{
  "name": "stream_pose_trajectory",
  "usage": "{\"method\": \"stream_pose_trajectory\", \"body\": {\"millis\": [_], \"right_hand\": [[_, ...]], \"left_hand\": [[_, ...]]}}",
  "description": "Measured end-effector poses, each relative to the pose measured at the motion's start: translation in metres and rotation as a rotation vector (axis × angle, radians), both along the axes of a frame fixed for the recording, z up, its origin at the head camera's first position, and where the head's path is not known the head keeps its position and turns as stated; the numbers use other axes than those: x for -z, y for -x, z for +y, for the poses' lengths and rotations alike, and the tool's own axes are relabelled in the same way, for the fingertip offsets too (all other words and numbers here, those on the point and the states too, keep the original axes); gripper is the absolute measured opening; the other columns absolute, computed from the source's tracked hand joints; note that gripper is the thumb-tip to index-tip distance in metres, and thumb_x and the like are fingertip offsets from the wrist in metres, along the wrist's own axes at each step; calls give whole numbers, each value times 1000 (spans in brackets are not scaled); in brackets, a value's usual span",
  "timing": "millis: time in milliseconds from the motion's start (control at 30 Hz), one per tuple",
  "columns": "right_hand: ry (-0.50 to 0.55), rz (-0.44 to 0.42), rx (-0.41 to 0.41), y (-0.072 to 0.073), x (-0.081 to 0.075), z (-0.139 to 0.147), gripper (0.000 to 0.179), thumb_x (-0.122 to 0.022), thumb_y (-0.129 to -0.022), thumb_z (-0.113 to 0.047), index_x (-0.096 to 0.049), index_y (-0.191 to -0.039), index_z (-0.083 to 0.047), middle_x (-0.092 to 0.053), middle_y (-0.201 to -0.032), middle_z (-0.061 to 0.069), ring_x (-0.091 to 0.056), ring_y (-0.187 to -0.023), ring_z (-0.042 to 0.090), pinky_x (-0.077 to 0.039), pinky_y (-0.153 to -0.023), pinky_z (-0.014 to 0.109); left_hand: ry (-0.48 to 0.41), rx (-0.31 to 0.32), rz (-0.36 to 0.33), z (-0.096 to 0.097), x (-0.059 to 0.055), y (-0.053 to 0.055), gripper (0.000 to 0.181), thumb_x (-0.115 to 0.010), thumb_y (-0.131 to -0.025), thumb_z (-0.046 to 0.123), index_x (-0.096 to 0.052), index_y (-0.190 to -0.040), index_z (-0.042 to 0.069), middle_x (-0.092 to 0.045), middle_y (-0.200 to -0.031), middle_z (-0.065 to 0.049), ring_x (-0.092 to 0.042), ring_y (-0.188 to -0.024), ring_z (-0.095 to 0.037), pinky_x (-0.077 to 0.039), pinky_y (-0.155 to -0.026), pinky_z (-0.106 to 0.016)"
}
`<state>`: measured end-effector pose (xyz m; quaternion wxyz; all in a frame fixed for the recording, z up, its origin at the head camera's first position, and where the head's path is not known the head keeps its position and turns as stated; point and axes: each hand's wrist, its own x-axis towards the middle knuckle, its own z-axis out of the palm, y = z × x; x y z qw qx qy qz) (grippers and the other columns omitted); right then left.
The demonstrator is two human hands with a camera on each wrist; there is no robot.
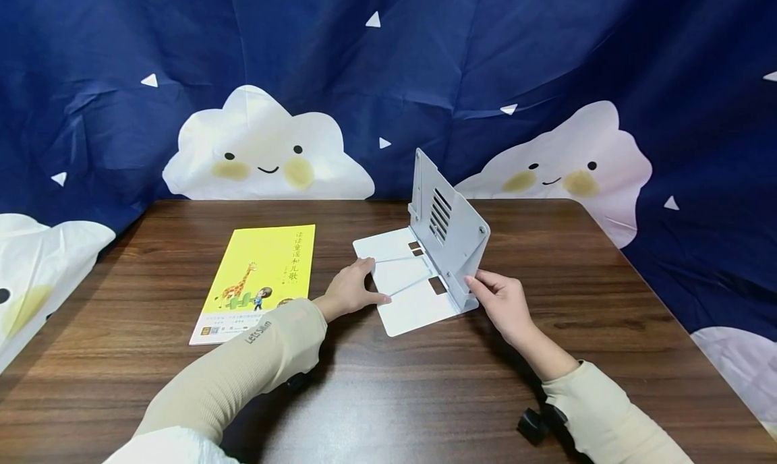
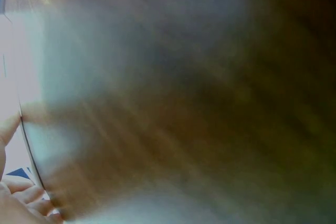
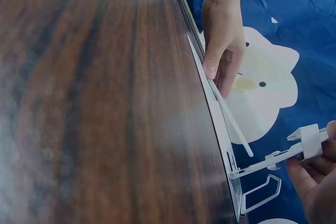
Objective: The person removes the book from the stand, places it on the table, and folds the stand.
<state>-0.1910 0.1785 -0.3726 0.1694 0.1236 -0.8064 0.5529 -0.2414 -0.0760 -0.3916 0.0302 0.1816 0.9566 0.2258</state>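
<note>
A white metal book stand (image 1: 419, 295) rests on the table with its slotted back panel (image 1: 452, 214) raised at an angle over the flat base. My left hand (image 1: 349, 288) holds the left side of the base, near the ends of the thin wire support; its exact contact is partly hidden. Thumb and fingers of my right hand (image 1: 500, 302) pinch the near lower edge of the raised panel. In the right wrist view, the left hand (image 3: 223, 40) bends over the base's far part, and the right hand (image 3: 317, 182) grips the panel seen edge-on. The left wrist view is mostly blurred.
A yellow book (image 1: 267, 262) with a giraffe on its cover lies left of the stand, partly behind my left sleeve (image 1: 261, 356). The brown wooden table (image 1: 388, 396) ends at a blue curtain (image 1: 425, 59) with cloud prints. A black wrist device (image 1: 534, 425) is under the right forearm.
</note>
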Motion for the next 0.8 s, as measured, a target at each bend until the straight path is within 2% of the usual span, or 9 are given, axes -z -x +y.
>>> {"method": "stream_pose_trajectory", "body": {"millis": [133, 333, 400, 533, 667, 800], "right_hand": [[17, 5, 4, 3, 4, 2, 18, -58, -82, -11, -66, -83, 5, -61, -71, 10, -47, -61, 5, -41, -52, 17], [34, 33, -34, 23, 42, 15, 23, -59, -83, -19, -66, -93, 0, -64, -84, 7, -56, -76, 7, -46, -62, 18], [29, 41, -28, 27, 49, 17, 23, -59, -82, -21, -66, -94, -2, -64, -85, 6, -57, -76, 7, -46, -62, 19], [32, 51, -30, 24, 43, 14, 23, -60, -82, -21, -66, -93, -2, -64, -84, 7, -57, -75, 8, -46, -62, 19], [46, 52, -48, 11, 23, 6, 21, -60, -81, -17, -66, -90, 1, -64, -81, 7, -56, -73, 6, -45, -61, 17], [58, 36, -56, 3, 9, -1, 16, -59, -80, -7, -65, -89, 6, -64, -82, 10, -56, -73, 5, -45, -61, 16]], "left_hand": [[7, 3, 3, 0, 0, 0, 80, -68, -69, 44, -36, -127, -2, -37, -128, -19, -34, -117, -29, -30, -94, -37], [19, 2, 2, -1, -1, -1, 75, -68, -69, 44, -40, -123, 0, -38, -127, -19, -37, -115, -31, -32, -92, -38], [20, -1, -4, 0, -1, 0, 74, -67, -69, 44, -41, -122, 0, -39, -127, -19, -37, -114, -31, -33, -91, -38], [17, -6, -14, 0, -2, 0, 74, -67, -69, 44, -40, -123, 1, -38, -127, -19, -37, -115, -31, -32, -92, -37], [15, -7, -3, 0, -2, 0, 70, -68, -68, 44, -43, -118, 1, -43, -123, -18, -42, -109, -30, -36, -88, -37], [11, -8, 9, 0, -2, -1, 64, -69, -68, 44, -46, -110, 2, -47, -118, -16, -47, -101, -29, -39, -83, -37]]}}
